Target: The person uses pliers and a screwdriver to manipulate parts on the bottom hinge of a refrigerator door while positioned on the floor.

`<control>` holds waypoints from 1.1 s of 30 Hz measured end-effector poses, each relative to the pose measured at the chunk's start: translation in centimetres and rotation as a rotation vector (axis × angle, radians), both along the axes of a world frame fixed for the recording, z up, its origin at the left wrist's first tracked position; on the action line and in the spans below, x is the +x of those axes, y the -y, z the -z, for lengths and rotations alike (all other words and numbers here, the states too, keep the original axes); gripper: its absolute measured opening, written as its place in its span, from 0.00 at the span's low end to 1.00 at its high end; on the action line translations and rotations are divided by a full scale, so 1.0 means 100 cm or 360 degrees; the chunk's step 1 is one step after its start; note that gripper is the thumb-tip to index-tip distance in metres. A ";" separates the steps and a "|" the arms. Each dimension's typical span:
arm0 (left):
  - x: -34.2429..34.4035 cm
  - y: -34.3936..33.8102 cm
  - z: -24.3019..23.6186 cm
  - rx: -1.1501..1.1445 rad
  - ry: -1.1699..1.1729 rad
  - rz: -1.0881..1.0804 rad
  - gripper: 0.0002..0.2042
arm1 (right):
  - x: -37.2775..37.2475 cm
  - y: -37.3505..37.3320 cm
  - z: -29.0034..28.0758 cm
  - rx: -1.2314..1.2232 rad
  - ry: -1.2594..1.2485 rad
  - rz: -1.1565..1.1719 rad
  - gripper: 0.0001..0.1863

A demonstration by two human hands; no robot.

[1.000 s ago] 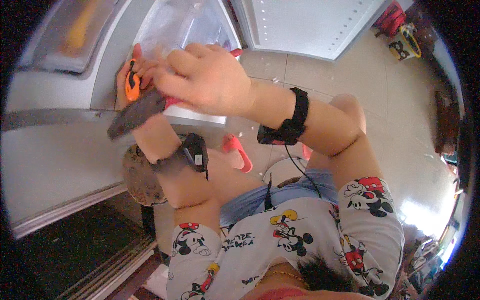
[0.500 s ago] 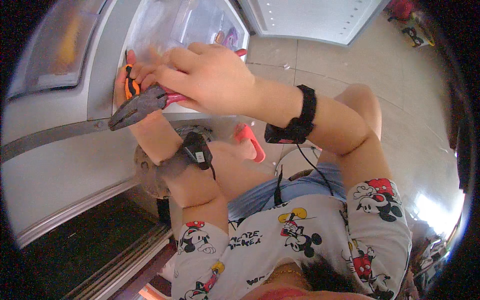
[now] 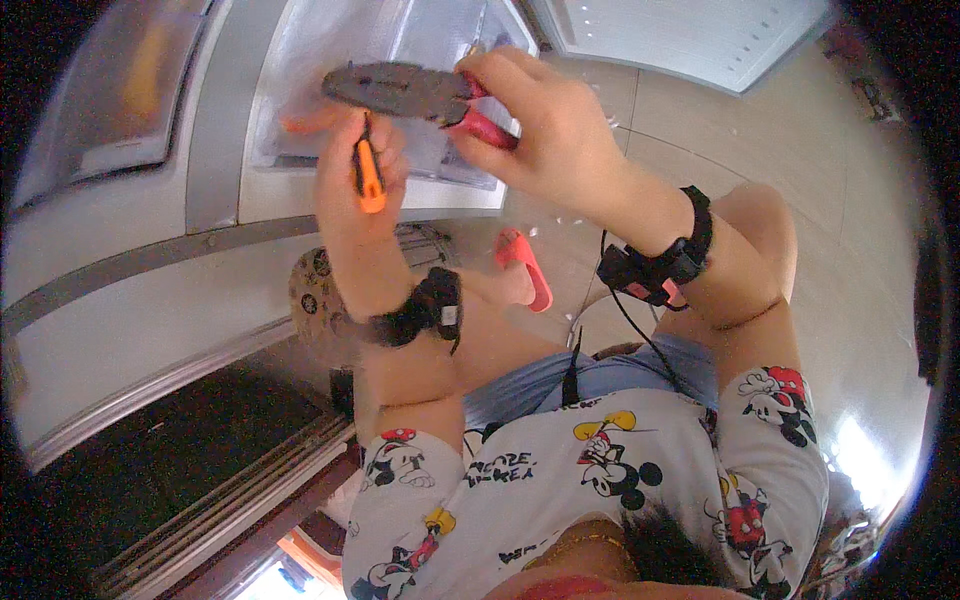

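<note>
My right hand (image 3: 560,125) grips a pair of pliers (image 3: 395,88) by the red handles. Their dark metal jaws point left, above my left hand (image 3: 338,180). That hand is closed round a slim tool with an orange-and-black handle (image 3: 370,180); the handle's orange end points toward me, and its far end is partly hidden, so its kind is unclear. Both hands are in front of an open fridge compartment (image 3: 300,195) with clear, frosted-looking plastic drawers (image 3: 425,40). Each wrist wears a black strapped device.
The open white door (image 3: 680,35) stands at the far side. Another clear drawer (image 3: 110,100) sits behind a grey frame at left. Below lie a pink slipper (image 3: 525,270) on a foot, a patterned round object (image 3: 318,295) and tiled floor (image 3: 740,150) with small white bits.
Both hands have moved right, away from the grey frame. The pliers have swung up from pointing down-left to nearly level. The orange-and-black tool now shows more fully.
</note>
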State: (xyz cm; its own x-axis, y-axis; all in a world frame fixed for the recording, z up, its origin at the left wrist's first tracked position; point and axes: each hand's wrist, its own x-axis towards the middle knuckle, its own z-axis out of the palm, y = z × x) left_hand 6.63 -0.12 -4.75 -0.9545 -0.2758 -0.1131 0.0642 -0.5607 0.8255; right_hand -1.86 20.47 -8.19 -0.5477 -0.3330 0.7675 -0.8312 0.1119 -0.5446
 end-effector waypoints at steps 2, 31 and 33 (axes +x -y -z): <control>0.001 -0.002 0.005 -0.0072 -0.0089 -0.0089 0.14 | 0.000 0.001 -0.003 -0.0051 0.0083 -0.0031 0.22; -0.013 -0.001 0.001 -0.0783 -0.0166 -0.0735 0.14 | 0.019 0.001 0.025 0.0142 0.1067 -0.0466 0.24; -0.018 -0.002 0.010 -0.0751 -0.0164 -0.0839 0.14 | 0.031 0.007 0.024 0.0077 0.1110 -0.0466 0.23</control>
State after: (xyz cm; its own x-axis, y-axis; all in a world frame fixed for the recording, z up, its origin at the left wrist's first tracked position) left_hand 4.84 0.10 -5.72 -0.6803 -0.7006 0.2154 0.3187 -0.0181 0.9477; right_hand 1.21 19.82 -10.64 -0.7848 -0.5642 0.2564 -0.2952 -0.0233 -0.9551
